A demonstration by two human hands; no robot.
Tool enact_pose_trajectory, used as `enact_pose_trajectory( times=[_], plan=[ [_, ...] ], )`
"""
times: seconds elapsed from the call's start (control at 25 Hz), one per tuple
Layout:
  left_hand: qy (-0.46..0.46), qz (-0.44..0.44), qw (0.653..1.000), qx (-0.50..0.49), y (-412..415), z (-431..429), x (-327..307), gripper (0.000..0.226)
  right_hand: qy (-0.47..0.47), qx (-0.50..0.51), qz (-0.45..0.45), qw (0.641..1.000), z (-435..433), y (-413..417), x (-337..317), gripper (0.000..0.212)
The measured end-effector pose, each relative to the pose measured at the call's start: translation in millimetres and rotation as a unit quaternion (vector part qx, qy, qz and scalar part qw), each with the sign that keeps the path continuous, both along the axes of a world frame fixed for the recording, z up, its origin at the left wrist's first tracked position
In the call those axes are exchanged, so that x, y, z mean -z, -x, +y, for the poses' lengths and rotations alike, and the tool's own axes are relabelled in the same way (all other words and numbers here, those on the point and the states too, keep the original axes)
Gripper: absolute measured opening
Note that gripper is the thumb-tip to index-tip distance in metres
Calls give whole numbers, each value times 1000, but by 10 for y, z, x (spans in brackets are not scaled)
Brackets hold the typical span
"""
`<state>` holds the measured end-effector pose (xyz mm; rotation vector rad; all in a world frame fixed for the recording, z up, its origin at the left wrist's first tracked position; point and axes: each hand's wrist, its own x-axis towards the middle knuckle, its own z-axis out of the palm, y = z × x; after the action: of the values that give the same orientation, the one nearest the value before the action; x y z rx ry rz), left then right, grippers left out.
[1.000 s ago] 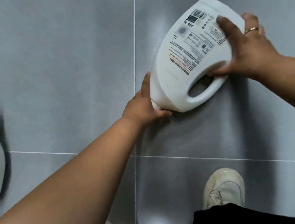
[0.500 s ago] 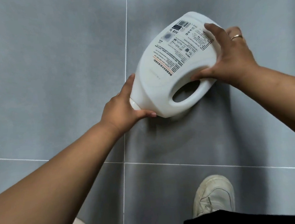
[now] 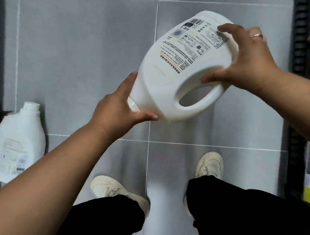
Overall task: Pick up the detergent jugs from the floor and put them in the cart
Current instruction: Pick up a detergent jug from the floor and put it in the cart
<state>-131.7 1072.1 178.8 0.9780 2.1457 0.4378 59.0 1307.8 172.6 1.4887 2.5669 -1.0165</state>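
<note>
A large white detergent jug [image 3: 168, 79] with a printed back label hangs on its side above the grey floor, held between both hands. My left hand [image 3: 118, 109] grips its capped neck end, thumb underneath. At the jug's base end my right hand [image 3: 246, 58] grips it, fingers curled over the label and thumb by the handle opening. A second white jug [image 3: 17, 145] lies on the floor at the left, cap pointing away from me.
Grey tiled floor [image 3: 83, 63] spreads below. My two white shoes [image 3: 209, 166] and black trousers are at the bottom. A dark rack or shelf edge [image 3: 299, 31] with packaged goods runs down the right side. A dark object sits at the left edge.
The jug has risen off the floor and come closer to me, held by both hands. The view has pulled back, and the second jug and my legs now show.
</note>
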Motion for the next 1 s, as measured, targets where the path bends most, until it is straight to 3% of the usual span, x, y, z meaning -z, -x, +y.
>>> enact_pose_trajectory(
  times=[0.12, 0.2, 0.4, 0.56, 0.76, 0.92, 1.0],
  plan=[
    [-5, 0, 1000, -20, 214, -253, -1124, 100, -11, -25, 2, 1000, -177, 283, -1090, 107],
    [-6, 0, 1000, -31, 250, -308, -1498, 98, -8, -18, 13, 1000, -213, 415, -1457, 106],
    [-30, 42, 991, -122, 519, -969, -3867, 105, -25, -88, 75, 993, -624, 1030, -3727, 106],
    [-43, 78, 976, -199, 282, -1653, -5110, 115, -44, -193, 125, 972, -1135, 1283, -4971, 104],
    [-88, 148, 926, -337, -453, -2439, -6347, 116, -67, -340, 197, 917, -1765, 1450, -6333, 103],
    [-92, 213, 875, -425, -1118, -3075, -6992, 108, -87, -432, 255, 861, -2454, 1447, -7026, 107],
    [-90, 240, 843, -473, -1488, -3430, -7298, 116, -81, -477, 284, 828, -2911, 1412, -7340, 106]
  ],
)
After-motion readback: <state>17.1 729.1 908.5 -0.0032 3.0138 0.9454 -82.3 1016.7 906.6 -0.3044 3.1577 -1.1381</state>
